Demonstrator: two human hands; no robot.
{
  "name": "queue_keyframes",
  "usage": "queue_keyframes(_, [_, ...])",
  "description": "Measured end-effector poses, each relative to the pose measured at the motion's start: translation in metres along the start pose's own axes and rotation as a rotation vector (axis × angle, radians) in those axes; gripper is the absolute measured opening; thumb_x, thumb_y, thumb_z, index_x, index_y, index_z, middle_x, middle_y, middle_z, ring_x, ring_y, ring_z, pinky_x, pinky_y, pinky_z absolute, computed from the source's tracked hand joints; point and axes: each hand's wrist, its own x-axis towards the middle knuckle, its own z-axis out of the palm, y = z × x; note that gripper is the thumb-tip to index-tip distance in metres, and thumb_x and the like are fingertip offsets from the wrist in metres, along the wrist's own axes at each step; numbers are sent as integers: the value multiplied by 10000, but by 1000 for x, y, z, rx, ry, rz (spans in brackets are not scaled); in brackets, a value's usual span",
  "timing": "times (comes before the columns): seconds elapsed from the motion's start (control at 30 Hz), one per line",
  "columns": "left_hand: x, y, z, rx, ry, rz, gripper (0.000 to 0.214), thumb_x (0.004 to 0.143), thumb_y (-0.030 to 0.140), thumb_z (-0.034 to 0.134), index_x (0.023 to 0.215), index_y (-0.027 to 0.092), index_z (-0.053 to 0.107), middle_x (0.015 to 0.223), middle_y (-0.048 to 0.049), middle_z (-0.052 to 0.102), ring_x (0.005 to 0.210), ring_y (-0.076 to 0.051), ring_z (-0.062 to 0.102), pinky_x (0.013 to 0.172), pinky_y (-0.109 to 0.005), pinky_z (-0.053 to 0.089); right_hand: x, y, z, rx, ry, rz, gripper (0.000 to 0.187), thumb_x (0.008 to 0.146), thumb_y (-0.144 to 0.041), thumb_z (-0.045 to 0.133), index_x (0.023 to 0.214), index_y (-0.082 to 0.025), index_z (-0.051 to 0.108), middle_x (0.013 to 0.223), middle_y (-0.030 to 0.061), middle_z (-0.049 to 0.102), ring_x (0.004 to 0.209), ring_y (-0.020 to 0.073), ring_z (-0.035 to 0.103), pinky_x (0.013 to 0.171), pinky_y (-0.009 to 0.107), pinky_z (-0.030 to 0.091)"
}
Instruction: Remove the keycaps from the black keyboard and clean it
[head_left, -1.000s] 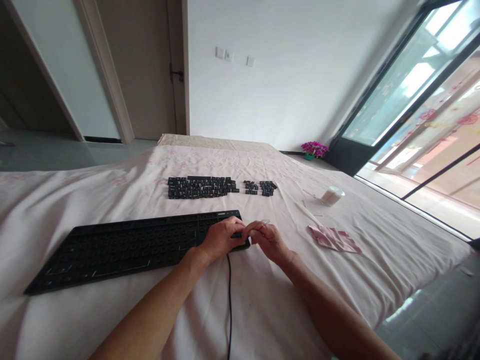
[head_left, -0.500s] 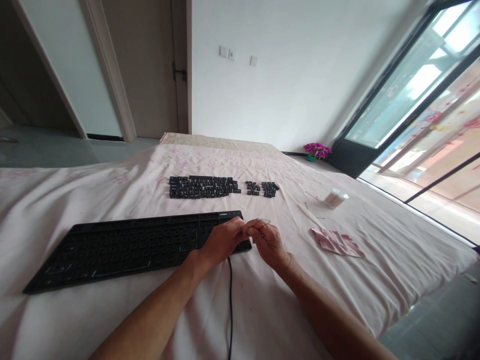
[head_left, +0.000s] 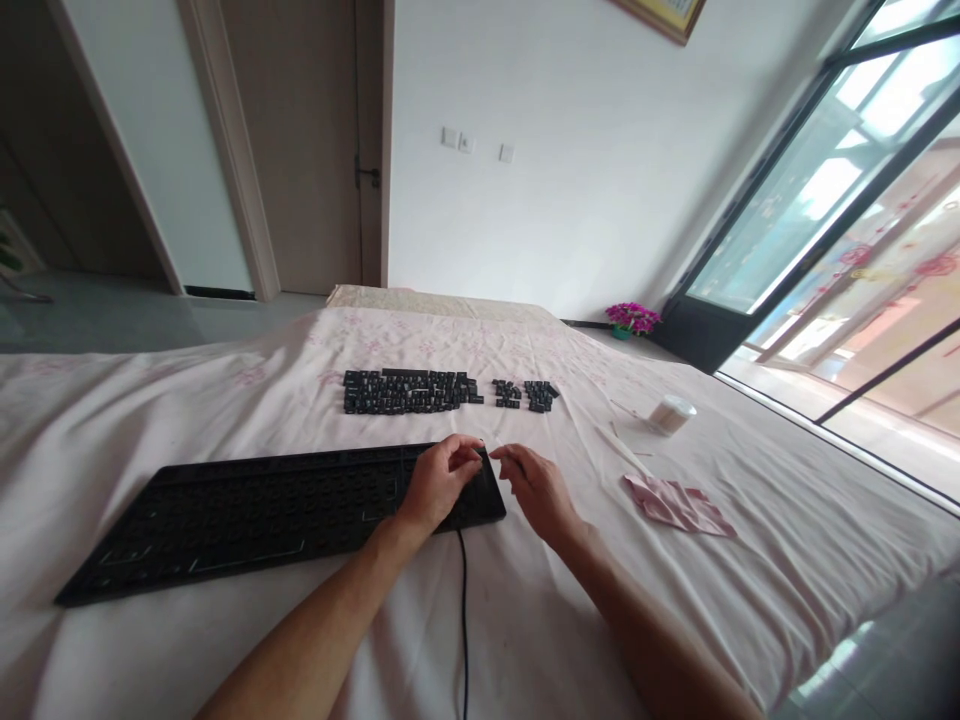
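Observation:
A black keyboard [head_left: 277, 510] lies on the pale pink sheet, its key area without most of its caps. Over its right end is my left hand [head_left: 441, 485], thumb and fingers pinched together, with perhaps a tiny dark piece at the fingertips. Just right of the keyboard's corner, my right hand [head_left: 536, 490] points toward the left one with its fingers drawn together. What it holds is too small to make out. A small gap separates the two hands. Beyond the keyboard, loose black keycaps [head_left: 405, 392] are laid out in groups.
The keyboard's cable [head_left: 463, 620] runs toward me between my forearms. To the right lie a crumpled pink cloth [head_left: 679, 505] and a clear round tub [head_left: 671, 415] that looks full of cotton swabs, with loose thin sticks beside it. A potted pink flower [head_left: 634, 318] stands beyond the bed.
My hands, touching before, have come apart a little. The thin wire loop that showed at my right fingers is no longer clearly visible. The camera view has tilted up slightly.

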Motion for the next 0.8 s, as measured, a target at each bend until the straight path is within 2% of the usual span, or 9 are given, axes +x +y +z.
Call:
queue_keyframes(0.1, [1,0,-1,-30,43,0,261,756,239,596,1008,174,624,803,-13,651,773,-142,637,766,-258,505,-1,2,9,31,-87,86,162,850,-313,551,909,-217,667,704,-10,649,613,132,575,573,225,411])
queue_keyframes(0.23, [-1,2,0,-13,72,7,262,745,252,605,998,184,627,756,6,630,736,-138,623,743,-254,504,-4,-2,17,92,-66,224,184,741,-253,646,918,-213,676,663,-24,657,582,128,576,541,219,400])
queue_keyframes(0.37, [0,-1,1,-44,53,-8,299,791,352,579,1039,187,611,790,-2,637,761,-155,634,744,-277,521,0,3,12,122,-31,273,161,730,-271,643,856,-194,706,686,-3,679,606,140,593,562,236,427])
queue_keyframes(0.47, [1,-5,1,-70,44,-13,336,811,386,556,1078,185,600,865,-26,647,838,-172,643,768,-297,534,15,33,-5,46,73,289,208,751,-328,616,862,-186,721,693,18,694,610,160,605,564,255,439])
queue_keyframes(0.57, [2,-10,2,-4,58,-5,319,785,358,585,1053,189,621,904,-40,660,856,-177,646,795,-307,532,36,82,-29,-149,221,354,264,768,-342,576,910,-176,725,774,43,716,693,190,642,613,274,460])
queue_keyframes(0.7, [2,-14,4,21,52,10,291,788,327,575,1035,187,635,915,-50,672,850,-180,652,798,-313,533,60,141,-52,-326,253,494,314,800,-339,520,957,-162,727,816,65,720,775,227,651,654,296,447])
queue_keyframes(0.8, [2,-13,4,38,34,20,269,790,324,568,1007,187,649,936,-59,683,871,-190,655,802,-317,531,69,167,-55,-384,234,579,299,788,-346,550,941,-173,740,843,72,722,822,227,645,676,277,427])
